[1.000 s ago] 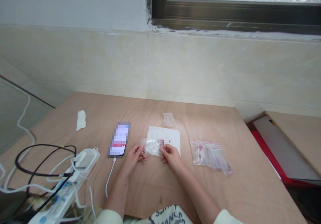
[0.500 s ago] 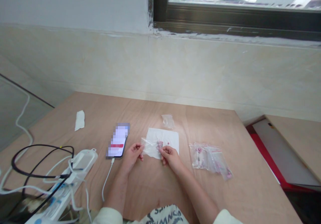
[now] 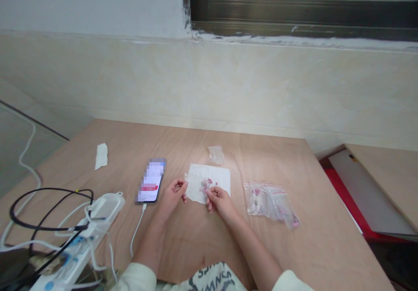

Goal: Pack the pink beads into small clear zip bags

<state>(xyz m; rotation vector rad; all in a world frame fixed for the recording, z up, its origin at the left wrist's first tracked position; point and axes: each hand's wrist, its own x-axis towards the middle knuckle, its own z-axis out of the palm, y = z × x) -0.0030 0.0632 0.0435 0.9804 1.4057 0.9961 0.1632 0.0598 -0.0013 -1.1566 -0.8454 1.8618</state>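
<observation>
A thin clear plastic bag (image 3: 196, 187) stretches between my hands over a square of white paper (image 3: 224, 178), and its outline is hard to see against the white. My left hand (image 3: 176, 191) is closed in a pinch on the bag's left end. With thumb and fingertips together, my right hand (image 3: 218, 197) grips the bag's other end. Small pink pieces (image 3: 206, 183) cluster beside the right fingertips. A few lie loose on the paper just beyond them; whether the others are inside the bag is unclear.
Bags with pink pieces (image 3: 272, 202) lie at right. A small clear bag (image 3: 216, 155) sits behind the paper. A charging phone (image 3: 152, 182), a white scrap (image 3: 101, 156) and a power strip (image 3: 106, 212) with tangled cables are at left. A wall stands behind the wooden table (image 3: 183, 247).
The pink pieces have spread from a compact clump, and more show on the paper. The bag's clear part shows less plainly. Both hands stay close to the paper; the view has shifted slightly.
</observation>
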